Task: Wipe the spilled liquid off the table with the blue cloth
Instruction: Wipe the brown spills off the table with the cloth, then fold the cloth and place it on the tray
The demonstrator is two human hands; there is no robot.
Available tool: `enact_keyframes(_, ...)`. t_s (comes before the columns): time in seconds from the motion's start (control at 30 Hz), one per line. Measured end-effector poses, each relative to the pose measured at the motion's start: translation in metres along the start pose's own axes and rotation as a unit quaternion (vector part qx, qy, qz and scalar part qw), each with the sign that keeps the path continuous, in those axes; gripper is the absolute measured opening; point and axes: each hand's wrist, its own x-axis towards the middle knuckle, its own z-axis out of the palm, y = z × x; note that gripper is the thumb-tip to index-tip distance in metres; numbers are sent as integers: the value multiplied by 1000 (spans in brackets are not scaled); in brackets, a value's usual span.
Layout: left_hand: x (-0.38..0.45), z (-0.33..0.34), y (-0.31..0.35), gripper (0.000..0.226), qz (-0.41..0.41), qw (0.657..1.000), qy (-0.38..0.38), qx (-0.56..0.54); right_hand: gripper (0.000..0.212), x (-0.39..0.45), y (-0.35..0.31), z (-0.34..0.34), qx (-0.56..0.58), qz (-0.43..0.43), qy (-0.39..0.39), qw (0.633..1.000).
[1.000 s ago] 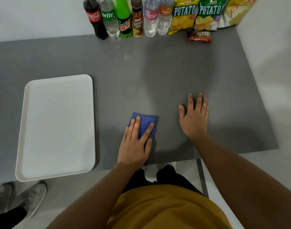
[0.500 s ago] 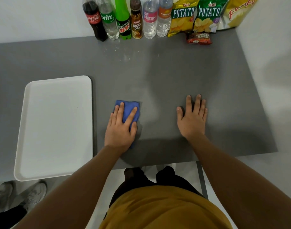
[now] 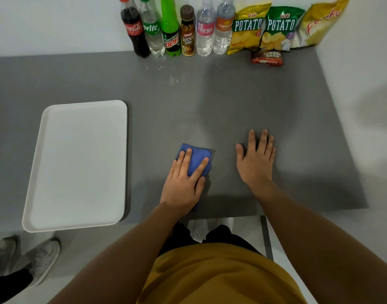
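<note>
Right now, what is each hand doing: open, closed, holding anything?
Left hand: open, straight fingers pressing the folded blue cloth flat.
Right hand: open, palm flat on the grey table, holding nothing.

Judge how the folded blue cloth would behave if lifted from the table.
The blue cloth is probably floppy: it lies folded flat under the left hand, so it would likely unfold and droop. It looks light. Being soft fabric, it should not roll or break.

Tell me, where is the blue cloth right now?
The cloth lies flat on the grey table near its front edge, pressed under the left hand, between the white tray and the right hand.
</note>
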Motion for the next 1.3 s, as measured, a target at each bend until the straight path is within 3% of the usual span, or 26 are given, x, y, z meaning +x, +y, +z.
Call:
enact_keyframes(0.13, 2, -14, 3, 57, -14, 999, -6, -51, 65, 6, -13, -14, 33, -7, -29, 999)
enact_keyframes(0.27, -4, -35, -1, 47, -59, 991, 48, -110, 45, 0, -53, -25, 55, -158, -16, 986)
enact_keyframes(0.4, -14, -47, -13, 39, -146, 970, 108, -164, 46, -12, -90, -26, 12, -244, -103, 964)
enact_keyframes(0.57, -26, -49, -30, 34, -208, 944, 172, -188, 58, -18, -106, -18, -10, -223, -150, 963)
enact_keyframes(0.7, -26, -55, -45, 32, -194, 939, 185, -214, 57, -12, -111, -21, 30, -173, -200, 964)
enact_keyframes(0.87, -15, -73, -78, 37, -136, 948, 149, -248, 45, -21, -128, -38, 89, -127, -209, 966)
enact_keyframes(1.07, -21, -97, -120, 50, -101, 949, 10, -298, 20, -57, -164, -73, 135, -67, -200, 968)
enact_keyframes(1.23, -31, -118, -147, 48, -28, 892, -115, -437, 18, -106, -202, -96, 146, -55, -160, 975)
enact_keyframes(1.3, -35, -129, -154, 40, -40, 856, -178, -483, 15, -124, -214, -102, 177, -43, -151, 972)
